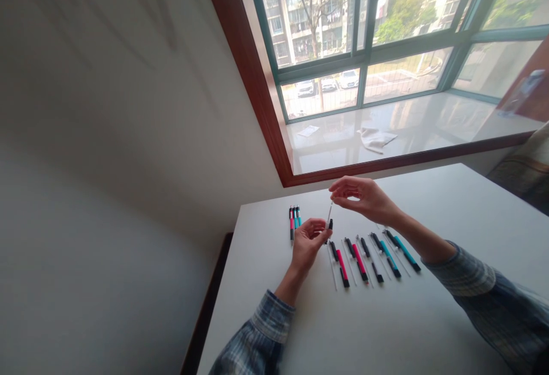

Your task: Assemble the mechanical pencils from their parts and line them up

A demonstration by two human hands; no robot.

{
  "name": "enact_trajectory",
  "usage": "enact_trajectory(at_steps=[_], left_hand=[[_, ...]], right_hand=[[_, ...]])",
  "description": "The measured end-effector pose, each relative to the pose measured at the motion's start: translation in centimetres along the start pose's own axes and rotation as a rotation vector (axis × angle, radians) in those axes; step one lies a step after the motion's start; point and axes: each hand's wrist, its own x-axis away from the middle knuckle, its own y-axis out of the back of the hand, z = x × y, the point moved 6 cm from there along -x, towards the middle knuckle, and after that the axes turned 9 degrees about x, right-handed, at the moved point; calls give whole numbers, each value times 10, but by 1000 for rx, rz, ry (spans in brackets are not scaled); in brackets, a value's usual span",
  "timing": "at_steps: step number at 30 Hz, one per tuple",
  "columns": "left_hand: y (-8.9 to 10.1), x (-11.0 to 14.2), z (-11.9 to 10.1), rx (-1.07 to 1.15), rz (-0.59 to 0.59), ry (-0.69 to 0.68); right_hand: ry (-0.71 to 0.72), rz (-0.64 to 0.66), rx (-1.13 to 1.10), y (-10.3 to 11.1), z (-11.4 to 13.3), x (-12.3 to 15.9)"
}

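Observation:
My left hand (305, 244) is closed around a small black pen part (330, 224), held just above the white table (274, 323). Above it, the fingertips of my right hand (362, 198) pinch the upper end of a thin pen refill (330, 211). The refill slants down to the black part; whether it sits inside I cannot tell. Below my hands lies a row of pens in pieces: pink barrels (342, 266), blue barrels (406, 252), black grips (334, 250) and thin white refills (333, 272). Beside my left hand are several whole-looking pens (292, 223), partly hidden by it.
The table's far edge runs beneath a window with a brown frame (343, 178). A crumpled white cloth (376, 139) and a white paper (309, 131) lie on the sill. A grey wall (128, 192) rises at the left. Some fabric (521, 172) shows at the far right.

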Motion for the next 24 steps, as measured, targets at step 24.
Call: enact_trajectory(at_steps=[24], left_hand=[[-1, -2, -6, 37, -32, -44]], right_hand=[[-81, 338, 215, -31, -23, 7]])
